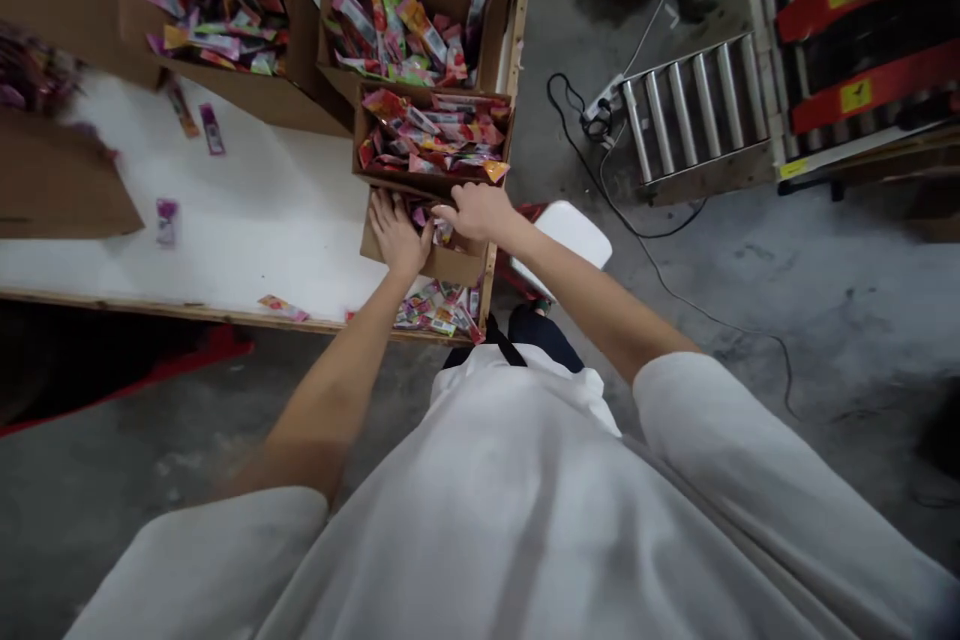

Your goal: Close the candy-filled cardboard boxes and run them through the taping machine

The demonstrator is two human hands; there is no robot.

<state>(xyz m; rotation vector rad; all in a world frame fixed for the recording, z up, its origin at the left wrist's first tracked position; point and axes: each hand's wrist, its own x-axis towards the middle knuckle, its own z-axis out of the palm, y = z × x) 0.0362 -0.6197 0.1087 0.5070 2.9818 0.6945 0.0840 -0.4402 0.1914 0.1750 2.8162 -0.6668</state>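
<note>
A small cardboard box (454, 265) stands near the table's right front corner, with pink and purple packets inside. Over its left part lies my left hand (397, 235), fingers spread, holding nothing. My right hand (480, 215) is at the box's back right side, its fingers bent over the edge; whether they grip anything is hidden. Right behind it is an open box full of colourful packets (435, 135). Loose packets (439, 310) lie in front of the small box, at the table's edge.
More boxes of packets (405, 30) stand farther back and at the left (217, 30). Single packets lie on the white table (300, 210). Right of it are a white stool (570, 245), a roller conveyor (697, 110), a red-armed machine (862, 40) and floor cables.
</note>
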